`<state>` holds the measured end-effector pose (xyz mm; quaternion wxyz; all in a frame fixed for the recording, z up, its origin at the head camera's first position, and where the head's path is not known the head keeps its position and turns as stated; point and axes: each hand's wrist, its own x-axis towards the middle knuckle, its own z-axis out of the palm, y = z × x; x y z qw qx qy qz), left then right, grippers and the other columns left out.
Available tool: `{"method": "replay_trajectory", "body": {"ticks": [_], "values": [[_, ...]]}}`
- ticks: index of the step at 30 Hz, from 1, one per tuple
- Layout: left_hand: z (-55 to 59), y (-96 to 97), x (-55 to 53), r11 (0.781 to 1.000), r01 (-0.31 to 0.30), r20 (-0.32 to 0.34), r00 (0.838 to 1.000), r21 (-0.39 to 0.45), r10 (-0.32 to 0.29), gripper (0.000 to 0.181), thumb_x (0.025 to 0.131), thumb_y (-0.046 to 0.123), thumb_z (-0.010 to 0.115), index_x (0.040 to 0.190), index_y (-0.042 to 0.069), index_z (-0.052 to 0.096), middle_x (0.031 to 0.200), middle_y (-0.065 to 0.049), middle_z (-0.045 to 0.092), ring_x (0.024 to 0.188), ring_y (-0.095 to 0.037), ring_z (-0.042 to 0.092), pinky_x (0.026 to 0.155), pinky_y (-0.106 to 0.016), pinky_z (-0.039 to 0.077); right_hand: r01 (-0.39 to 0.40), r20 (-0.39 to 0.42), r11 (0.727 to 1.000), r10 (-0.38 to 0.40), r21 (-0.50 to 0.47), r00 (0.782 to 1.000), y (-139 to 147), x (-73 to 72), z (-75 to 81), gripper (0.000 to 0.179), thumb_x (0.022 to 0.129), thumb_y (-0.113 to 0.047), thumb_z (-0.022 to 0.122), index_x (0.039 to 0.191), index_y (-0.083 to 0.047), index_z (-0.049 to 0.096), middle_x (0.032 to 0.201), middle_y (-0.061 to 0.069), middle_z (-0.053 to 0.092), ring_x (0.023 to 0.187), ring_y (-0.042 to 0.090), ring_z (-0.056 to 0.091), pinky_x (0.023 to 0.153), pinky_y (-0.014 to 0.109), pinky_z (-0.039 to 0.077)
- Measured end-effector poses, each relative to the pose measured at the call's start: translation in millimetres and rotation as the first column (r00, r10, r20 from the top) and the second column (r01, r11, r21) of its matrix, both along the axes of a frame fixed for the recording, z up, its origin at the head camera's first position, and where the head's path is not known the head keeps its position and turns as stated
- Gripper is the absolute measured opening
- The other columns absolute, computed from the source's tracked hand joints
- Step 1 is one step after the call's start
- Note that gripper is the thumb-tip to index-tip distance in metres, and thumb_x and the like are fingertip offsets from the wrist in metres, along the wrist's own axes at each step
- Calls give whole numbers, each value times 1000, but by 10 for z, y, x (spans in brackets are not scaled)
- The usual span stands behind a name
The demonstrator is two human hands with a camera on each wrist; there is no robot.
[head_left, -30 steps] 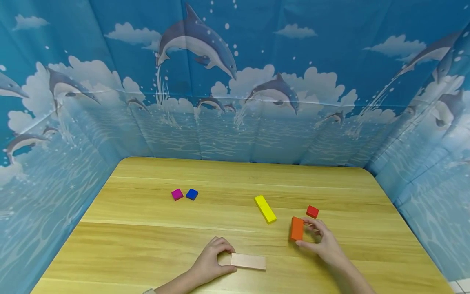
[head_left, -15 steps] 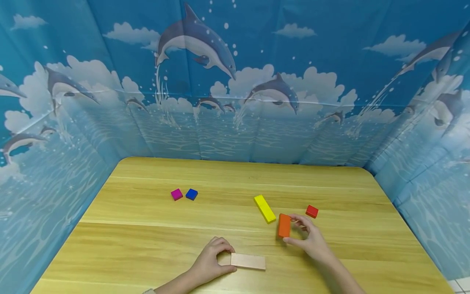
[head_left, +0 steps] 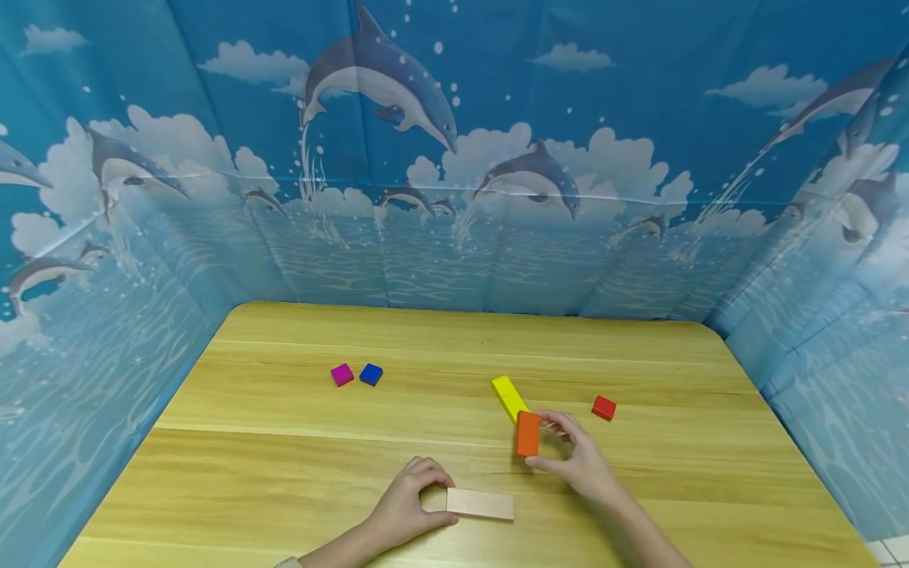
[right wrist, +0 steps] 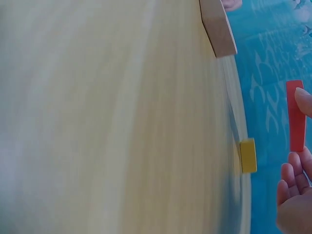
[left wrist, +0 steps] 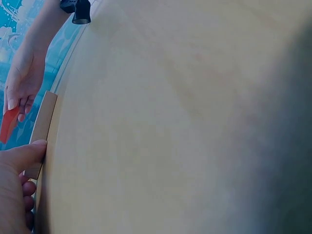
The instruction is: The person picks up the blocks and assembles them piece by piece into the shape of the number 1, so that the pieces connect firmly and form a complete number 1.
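My left hand point(head_left: 408, 509) pinches the left end of a plain wooden block point(head_left: 480, 505) lying on the table, thumb on the near side and fingers on the far side. In the left wrist view the thumb presses along this block point(left wrist: 45, 117). My right hand point(head_left: 578, 465) holds an orange block point(head_left: 528, 435) between thumb and fingertips, raised above the tabletop. From the head view the orange block overlaps the near end of a yellow block point(head_left: 507, 396). The right wrist view shows the orange block point(right wrist: 296, 117) gripped at its two ends, apart from the yellow block point(right wrist: 248, 156).
On the wooden table point(head_left: 248, 473), a magenta block point(head_left: 342, 375) and a blue block point(head_left: 372, 375) sit side by side at the back left. A small red block point(head_left: 604, 408) lies right of the right hand. A dolphin-print curtain point(head_left: 440, 260) surrounds the table's back and sides.
My right hand has carried the orange block leftward, from near the red block to the near end of the yellow one. My left hand and the wooden block have stayed put.
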<state>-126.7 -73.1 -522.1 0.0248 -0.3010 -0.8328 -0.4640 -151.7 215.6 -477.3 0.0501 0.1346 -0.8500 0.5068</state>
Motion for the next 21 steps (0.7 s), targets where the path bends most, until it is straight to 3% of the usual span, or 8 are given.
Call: {"method": "replay_trajectory", "body": {"ticks": [7,21], "values": [[7,1,1,1000,-4,-9,1000,-1,4,30,68,31,80,90,19,64,91,14,56,88,-4,47,78,-24,44,-26,49,1000,27,-11,998,-98,-11,9,61,67,-20,80,121,-7,53,108,2,53,97,26,48,83,30,41],[-1,4,-6,1000,-7,-26,1000,9,7,30,65,28,81,88,19,63,90,14,56,86,-4,46,77,-23,43,-81,47,995,84,-62,995,-254,-8,7,61,67,-18,81,120,-8,54,104,3,54,95,26,48,82,31,41]]}}
